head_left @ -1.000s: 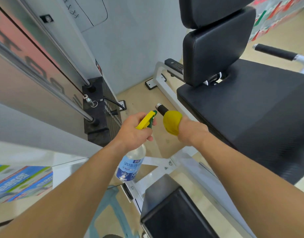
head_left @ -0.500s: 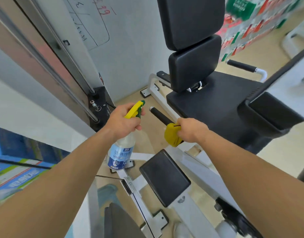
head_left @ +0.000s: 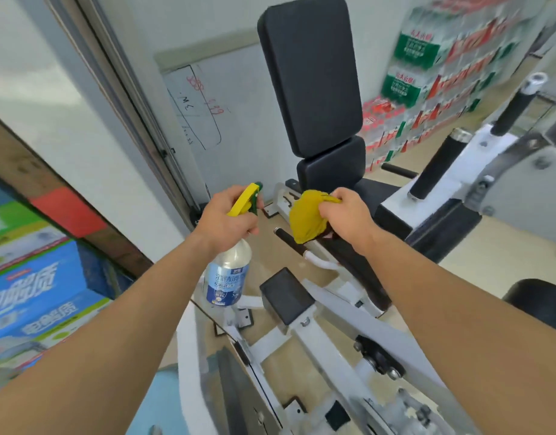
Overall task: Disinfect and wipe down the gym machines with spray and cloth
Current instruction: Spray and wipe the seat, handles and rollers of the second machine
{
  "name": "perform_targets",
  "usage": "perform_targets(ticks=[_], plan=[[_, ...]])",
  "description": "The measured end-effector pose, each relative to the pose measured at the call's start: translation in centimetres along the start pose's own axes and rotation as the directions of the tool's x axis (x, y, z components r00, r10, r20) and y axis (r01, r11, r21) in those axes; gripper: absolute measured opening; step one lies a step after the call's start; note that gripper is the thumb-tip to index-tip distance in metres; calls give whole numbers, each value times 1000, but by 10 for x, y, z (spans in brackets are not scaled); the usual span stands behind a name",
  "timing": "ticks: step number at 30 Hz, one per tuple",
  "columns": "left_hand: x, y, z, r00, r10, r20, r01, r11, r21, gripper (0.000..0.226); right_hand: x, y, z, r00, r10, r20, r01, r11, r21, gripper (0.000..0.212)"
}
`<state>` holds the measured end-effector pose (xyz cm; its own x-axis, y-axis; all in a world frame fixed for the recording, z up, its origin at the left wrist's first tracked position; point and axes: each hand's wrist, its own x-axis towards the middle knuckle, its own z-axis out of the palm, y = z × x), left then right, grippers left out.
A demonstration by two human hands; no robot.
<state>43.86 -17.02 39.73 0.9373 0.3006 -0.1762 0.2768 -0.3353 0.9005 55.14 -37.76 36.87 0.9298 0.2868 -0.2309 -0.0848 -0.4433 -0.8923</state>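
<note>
Mid-frame, both arms outstretched: left hand (head_left: 228,221) grips a spray bottle (head_left: 227,277) by its neck; right hand (head_left: 349,215) clutches a bunched yellow cloth (head_left: 305,216) above a black handle (head_left: 287,238).

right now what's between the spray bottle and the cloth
Head view: the black handle tip lies between spray bottle and yellow cloth; floor and white frame behind.

Change at the right hand (head_left: 345,211) and yellow cloth (head_left: 305,215): a second ago the cloth was wrapped round the tip of the black handle grip (head_left: 283,235); half a second ago it had slid down toward the grip's base. Now it sits bunched in the fingers over the grip's middle, the tip bare. The view has tilted upward, taking in the whole back pad (head_left: 311,73).
</note>
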Motion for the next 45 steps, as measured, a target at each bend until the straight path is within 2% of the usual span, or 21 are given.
perform_targets(ticks=[5, 8, 12, 14, 18, 21, 23, 26, 29, 32, 35, 38, 43, 45], plan=[[-62, 53, 4, 998, 43, -56, -43, 999, 3, 38, -55, -42, -37, 997, -47, 63, 48, 999, -9, 17], [-104, 80, 17, 994, 47, -103, -51, 998, -30, 38, -96, -58, -67, 988, -112, 108, 113, 994, -7, 8], [-162, 110, 48, 982, 58, -180, -69, 996, -56, 37, -154, -68, -123, 980, -162, 113, 160, 987, 31, 20], [-186, 124, 67, 974, 63, -217, -77, 995, -59, 33, -183, -66, -155, 984, -150, 97, 146, 988, 51, 26], [-227, 157, 105, 966, 66, -249, -87, 993, -75, 28, -241, -66, -223, 989, -96, 116, 91, 995, 45, 51], [-244, 192, 133, 965, 90, -248, -115, 989, -91, 27, -276, -65, -271, 990, 30, 140, -35, 999, 33, 38], [-248, 215, 151, 970, 118, -214, -140, 986, -93, 28, -290, -62, -301, 985, 111, 130, -115, 993, 23, 44], [-247, 247, 176, 972, 171, -159, -185, 980, -78, 30, -303, -57, -336, 982, 158, 108, -163, 986, 44, 33], [-247, 281, 204, 967, 220, -129, -233, 968, -95, 29, -318, -55, -366, 979, 183, 94, -193, 975, 107, 43], [-249, 311, 231, 958, 263, -114, -273, 958, -85, 26, -332, -52, -390, 980, 166, 107, -180, 975, 130, 29], [-255, 338, 264, 957, 284, -55, -288, 952, -108, 24, -338, -40, -421, 983, 84, 162, -107, 984, 139, 31], [-256, 363, 305, 955, 296, 2, -294, 949, -116, 29, -337, -23, -457, 988, 43, 146, -58, 994, 96, 13], [-249, 402, 397, 956, 294, -10, -294, 952, -89, 24, -331, 6, -544, 990, 32, 141, -34, 999, 13, 43], [-242, 421, 438, 957, 291, -25, -291, 951, -99, 25, -328, 19, -588, 989, 4, 145, 0, 1000, -30, 46]])
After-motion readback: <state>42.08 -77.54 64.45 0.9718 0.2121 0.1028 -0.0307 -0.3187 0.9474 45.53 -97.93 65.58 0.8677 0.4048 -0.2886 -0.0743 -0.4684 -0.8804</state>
